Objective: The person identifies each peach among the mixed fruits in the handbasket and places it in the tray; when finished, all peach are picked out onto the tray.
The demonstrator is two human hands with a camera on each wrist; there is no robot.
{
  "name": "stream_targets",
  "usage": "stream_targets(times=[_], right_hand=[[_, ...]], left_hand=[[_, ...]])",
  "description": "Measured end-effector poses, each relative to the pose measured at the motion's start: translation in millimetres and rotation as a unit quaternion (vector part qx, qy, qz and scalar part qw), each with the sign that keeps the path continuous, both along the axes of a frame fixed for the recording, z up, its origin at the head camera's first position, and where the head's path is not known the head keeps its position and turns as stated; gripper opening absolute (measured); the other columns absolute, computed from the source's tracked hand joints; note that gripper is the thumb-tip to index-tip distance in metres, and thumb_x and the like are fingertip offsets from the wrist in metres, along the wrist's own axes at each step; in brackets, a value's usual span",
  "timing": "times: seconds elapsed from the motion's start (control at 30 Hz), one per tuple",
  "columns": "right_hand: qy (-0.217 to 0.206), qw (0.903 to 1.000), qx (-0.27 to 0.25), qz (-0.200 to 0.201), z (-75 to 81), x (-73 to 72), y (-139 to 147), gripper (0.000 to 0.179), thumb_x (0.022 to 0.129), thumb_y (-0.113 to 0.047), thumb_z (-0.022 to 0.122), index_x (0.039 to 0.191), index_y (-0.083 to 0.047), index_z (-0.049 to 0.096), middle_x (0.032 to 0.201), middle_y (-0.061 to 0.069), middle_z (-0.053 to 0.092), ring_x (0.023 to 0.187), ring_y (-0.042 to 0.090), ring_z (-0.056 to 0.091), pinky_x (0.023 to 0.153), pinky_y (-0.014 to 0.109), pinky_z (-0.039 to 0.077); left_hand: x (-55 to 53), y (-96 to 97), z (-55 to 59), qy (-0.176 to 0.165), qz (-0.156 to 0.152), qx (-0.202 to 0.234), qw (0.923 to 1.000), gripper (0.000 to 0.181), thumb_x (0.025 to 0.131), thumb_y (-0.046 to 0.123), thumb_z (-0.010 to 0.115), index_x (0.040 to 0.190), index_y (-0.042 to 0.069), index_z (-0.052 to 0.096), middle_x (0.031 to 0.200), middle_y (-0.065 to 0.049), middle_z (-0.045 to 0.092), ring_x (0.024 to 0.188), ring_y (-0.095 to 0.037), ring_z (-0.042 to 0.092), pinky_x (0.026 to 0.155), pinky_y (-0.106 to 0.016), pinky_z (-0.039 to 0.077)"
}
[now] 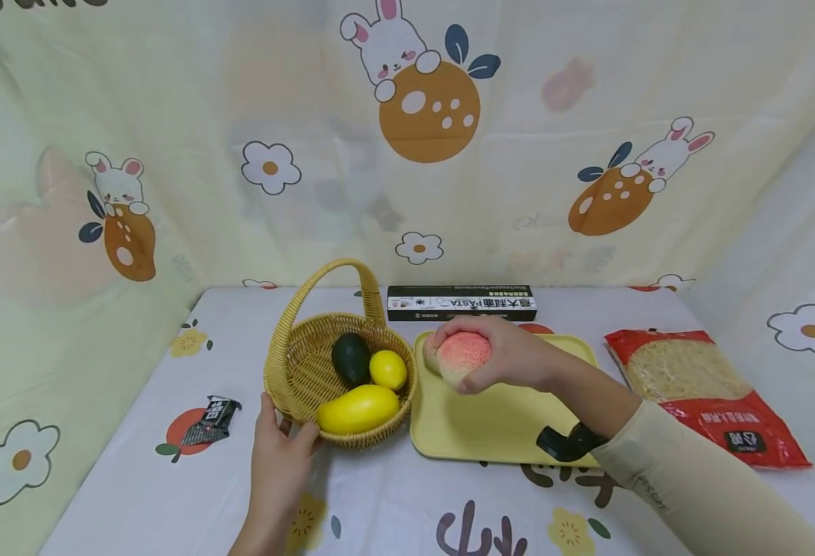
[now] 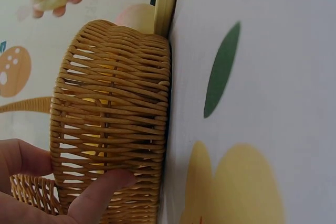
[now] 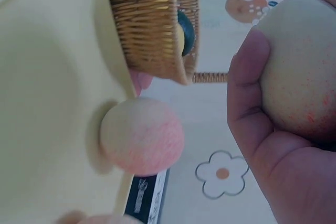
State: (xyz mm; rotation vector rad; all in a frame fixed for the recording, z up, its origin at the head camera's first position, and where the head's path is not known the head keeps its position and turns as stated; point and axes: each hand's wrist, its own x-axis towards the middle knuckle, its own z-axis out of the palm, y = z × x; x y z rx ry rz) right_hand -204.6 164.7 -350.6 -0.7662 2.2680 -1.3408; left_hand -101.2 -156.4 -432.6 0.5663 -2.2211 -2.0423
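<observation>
A wicker basket [image 1: 289,378] with a tall handle holds a dark green avocado [image 1: 350,360], a yellow lemon [image 1: 390,370] and a yellow mango [image 1: 359,410]. My left hand [image 1: 284,455] grips its near left side, with one digit against the outer weave in the left wrist view. Above the yellow tray [image 1: 463,432], my right hand [image 1: 512,351] holds a pink and cream peach [image 1: 464,357] with curled fingers. Another peach [image 3: 142,136] sits on the tray beside the basket, mostly covered in the head view. At the right wrist view's bottom edge, a pinkish round thing [image 3: 110,220] is cut off.
Behind the tray lies a black and white pasta box [image 1: 461,303]. A red bag of pasta [image 1: 709,394] is at the right. Near the tray's front right corner lies a black curved object [image 1: 567,444], partly under the right forearm. A black wrapped packet [image 1: 211,421] lies left of the basket.
</observation>
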Motion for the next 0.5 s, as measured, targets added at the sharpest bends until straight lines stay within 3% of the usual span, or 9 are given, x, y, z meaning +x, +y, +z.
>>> stream_targets(times=[0.5], right_hand=[[0.0,0.9955,0.048,-0.082,-27.9,9.8,58.9,0.053,0.071,-0.019,0.087,0.121,-0.017,0.068,0.121,0.014,0.061,0.105,0.031,0.059,0.073,0.037,0.061]], left_hand=[[-0.2,-0.6,1.4,-0.009,-0.003,0.003,1.0,0.101,0.098,0.001,0.054,0.168,0.016,-0.017,0.177,-0.012,-0.015,0.162,-0.044,0.019,0.109,-0.048,0.051]])
